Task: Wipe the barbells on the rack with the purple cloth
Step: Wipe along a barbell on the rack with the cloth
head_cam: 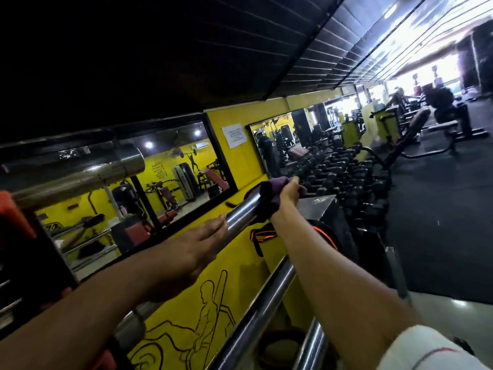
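A chrome barbell (241, 213) runs from lower left up to the middle of the view. My right hand (286, 194) grips the purple cloth (269, 193), which is wrapped round the far end of that bar. My left hand (192, 249) lies on the same bar nearer to me, fingers stretched along the steel. A thicker barbell sleeve (88, 172) sticks out above at the left. Two more bars (256, 319) lie lower on the rack, one (310, 345) close to my right forearm.
A yellow wall with mirrors (170, 177) is straight ahead. A long dumbbell rack (346, 177) runs away to the right, with a grey box (322, 209) before it. Benches (416, 129) and dark floor (440, 236) fill the right side. An orange rack part (13, 212) is at far left.
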Available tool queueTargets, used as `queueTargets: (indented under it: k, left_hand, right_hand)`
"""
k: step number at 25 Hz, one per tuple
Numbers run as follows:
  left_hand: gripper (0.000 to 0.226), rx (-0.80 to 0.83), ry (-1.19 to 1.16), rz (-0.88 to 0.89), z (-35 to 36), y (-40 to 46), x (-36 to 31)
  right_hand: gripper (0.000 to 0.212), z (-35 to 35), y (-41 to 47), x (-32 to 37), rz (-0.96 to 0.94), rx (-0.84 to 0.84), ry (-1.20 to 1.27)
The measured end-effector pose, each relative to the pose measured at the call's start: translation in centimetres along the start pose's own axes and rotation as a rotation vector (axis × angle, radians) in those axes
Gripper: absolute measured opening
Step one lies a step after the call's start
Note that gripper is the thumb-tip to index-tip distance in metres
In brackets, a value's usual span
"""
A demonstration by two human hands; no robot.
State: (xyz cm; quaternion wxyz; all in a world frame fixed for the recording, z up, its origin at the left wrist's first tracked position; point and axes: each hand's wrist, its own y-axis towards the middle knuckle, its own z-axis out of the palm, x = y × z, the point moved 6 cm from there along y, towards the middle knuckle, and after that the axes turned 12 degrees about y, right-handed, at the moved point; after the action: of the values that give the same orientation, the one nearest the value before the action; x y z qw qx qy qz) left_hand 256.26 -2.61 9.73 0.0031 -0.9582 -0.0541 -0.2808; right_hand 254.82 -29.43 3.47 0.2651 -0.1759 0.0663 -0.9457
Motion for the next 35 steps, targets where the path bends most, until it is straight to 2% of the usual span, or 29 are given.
queueTargets:
  k: [3, 4, 8, 11, 15, 17, 18, 23, 26, 27, 28, 29, 30, 35]
  left_hand:
    - [0.065, -0.003, -0.008, 0.009, 0.2, 0.1, 0.1]
    - [0.065, 0.011, -0.004, 0.011, 0.2, 0.1, 0.1]
    - [0.063, -0.016, -0.011, 0.021, 0.5, 0.2, 0.2]
    - [0.063, 0.003, -0.013, 0.014, 1.0, 0.3, 0.6]
    - [0.065, -0.016, -0.026, 0.021, 1.0, 0.4, 0.7]
    - [0.063, -0.028, -0.034, 0.035, 1.1, 0.5, 0.9]
    - [0.062, -0.029, -0.053, 0.042, 1.2, 0.4, 0.9]
    - [0.057, 0.009, -0.111, 0.023, 1.4, 0.7, 1.3]
    - [0.061, 0.009, -0.127, 0.001, 1.0, 0.5, 1.2]
    - [0.062, 0.015, -0.128, -0.017, 0.8, 0.4, 1.1]
    - [0.063, 0.032, -0.133, -0.040, 0.3, 0.2, 0.8]
    - [0.064, 0.046, -0.140, -0.068, -0.3, -0.1, 0.5]
    - [0.063, 0.052, -0.149, -0.094, -1.0, -0.8, 0.3]
    - [0.054, 0.103, -0.304, -0.228, -3.2, -7.8, 1.8]
  right_hand:
    - [0.055, -0.4, 2.8, -0.6, 0.081, 0.029, -0.011]
    - [0.055, -0.9, 2.5, -0.8, 0.086, -0.013, -0.049]
    - [0.051, -0.9, -3.5, -4.5, 0.214, 0.131, 0.162]
    - [0.056, -1.8, -5.4, -6.8, 0.263, 0.134, 0.126]
    - [0.093, -1.5, 2.7, -5.0, 0.167, 0.066, 0.155]
    - [0.086, -1.3, 4.2, -3.9, 0.119, 0.117, 0.189]
    - [0.080, -0.8, 0.6, -3.4, 0.105, 0.147, 0.187]
    - [0.069, -2.3, -8.3, -7.8, 0.349, 0.307, 0.157]
    - [0.029, -2.5, -10.1, -6.4, 0.341, 0.404, 0.264]
    - [0.025, -2.0, -10.4, -5.8, 0.341, 0.385, 0.323]
    - [0.027, -2.3, -10.3, -4.6, 0.282, 0.264, 0.349]
    - [0.036, -2.6, -10.0, -3.4, 0.146, 0.169, 0.260]
    - [0.041, -2.4, -9.3, -3.3, 0.151, 0.103, 0.263]
    - [0.033, -1.0, -7.6, -4.6, 0.146, 0.075, 0.036]
